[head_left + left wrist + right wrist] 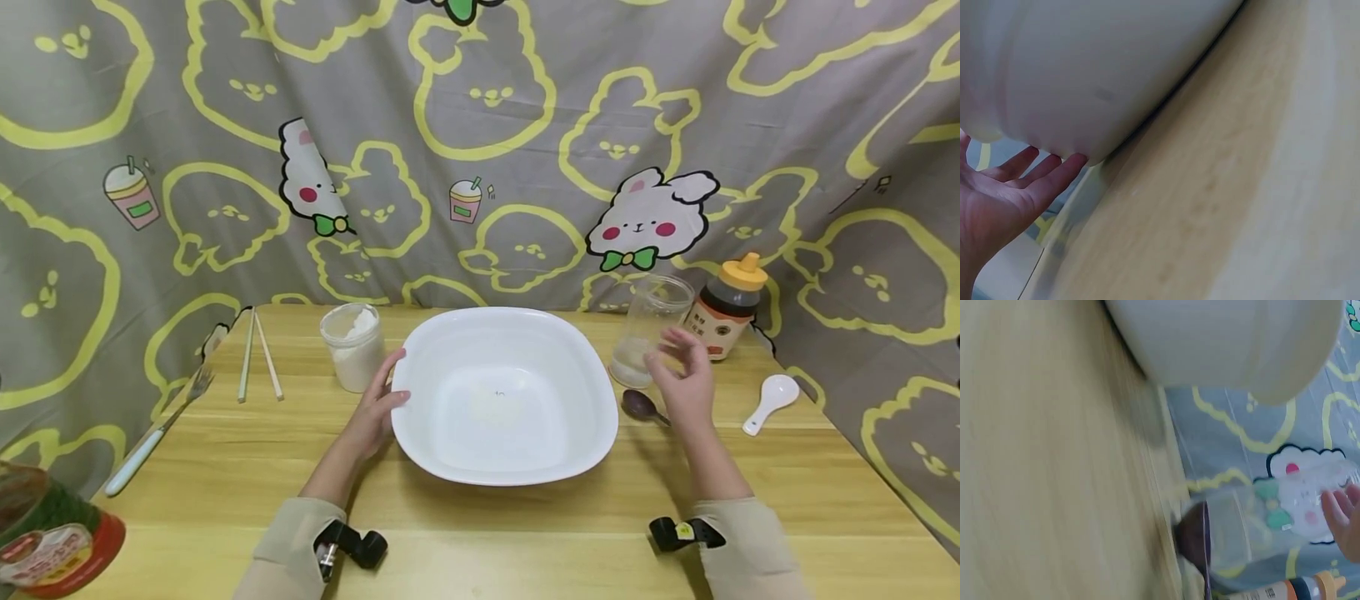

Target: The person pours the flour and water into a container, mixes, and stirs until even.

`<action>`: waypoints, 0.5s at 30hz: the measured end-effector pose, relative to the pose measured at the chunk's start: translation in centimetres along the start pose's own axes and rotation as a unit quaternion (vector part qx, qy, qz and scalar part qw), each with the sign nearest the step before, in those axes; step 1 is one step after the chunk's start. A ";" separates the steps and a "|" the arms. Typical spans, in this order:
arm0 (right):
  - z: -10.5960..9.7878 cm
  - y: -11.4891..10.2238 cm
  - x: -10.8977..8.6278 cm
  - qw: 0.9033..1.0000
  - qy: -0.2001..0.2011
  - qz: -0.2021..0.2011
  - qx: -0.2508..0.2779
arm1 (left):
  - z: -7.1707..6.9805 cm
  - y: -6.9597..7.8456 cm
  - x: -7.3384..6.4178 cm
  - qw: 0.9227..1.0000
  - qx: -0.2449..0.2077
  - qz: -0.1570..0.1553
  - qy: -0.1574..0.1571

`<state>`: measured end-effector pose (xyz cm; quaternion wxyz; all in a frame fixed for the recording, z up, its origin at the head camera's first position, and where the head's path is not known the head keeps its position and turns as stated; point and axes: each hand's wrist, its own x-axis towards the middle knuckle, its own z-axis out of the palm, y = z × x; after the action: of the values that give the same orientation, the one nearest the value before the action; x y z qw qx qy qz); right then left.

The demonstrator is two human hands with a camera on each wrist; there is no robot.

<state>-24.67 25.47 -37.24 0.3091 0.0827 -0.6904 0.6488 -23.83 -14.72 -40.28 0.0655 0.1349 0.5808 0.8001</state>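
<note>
A white plastic basin [504, 454] stands mid-table. At its left rim is my left hand [375, 410], its thumb and a finger at the edge; the left wrist view shows fairly straight fingers [1063, 173] against the outer wall. My right hand [686, 385] is raised with loosely bent fingers in front of a clear glass jar [647, 325] with a little whitish content at the bottom. Whether the fingers touch that jar I cannot tell. Below this hand lies a dark spoon [639, 406], also seen beside the jar in the right wrist view.
A jar of white powder [357, 354] stands left of the basin. Chopsticks [246, 358] and a fork [161, 429] lie farther left, near a red-and-green container [63, 542]. Rightward are an orange-capped squeeze bottle [723, 312] and a white spoon [776, 396]. A patterned curtain [487, 242] hangs behind.
</note>
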 end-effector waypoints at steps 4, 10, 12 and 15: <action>-0.8 0.4 1.0 0.993 0.059 0.040 -0.097 | -0.1 0.0 0.0 1.000 0.000 0.002 -0.004; -1.2 2.3 2.5 0.976 -0.032 0.136 -0.168 | -0.3 -0.1 -0.1 1.000 0.002 0.003 -0.003; -1.0 3.5 3.2 0.972 -0.046 0.159 -0.165 | -0.2 -0.1 -0.1 1.000 0.003 0.003 -0.004; -0.6 5.0 4.3 0.970 -0.040 0.181 -0.158 | -0.2 -0.1 -0.1 1.000 0.004 0.001 -0.002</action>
<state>-30.52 27.99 -39.16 0.1678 -0.0683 -0.7994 0.5728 -23.80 -14.93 -40.42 0.0652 0.1378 0.5840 0.7973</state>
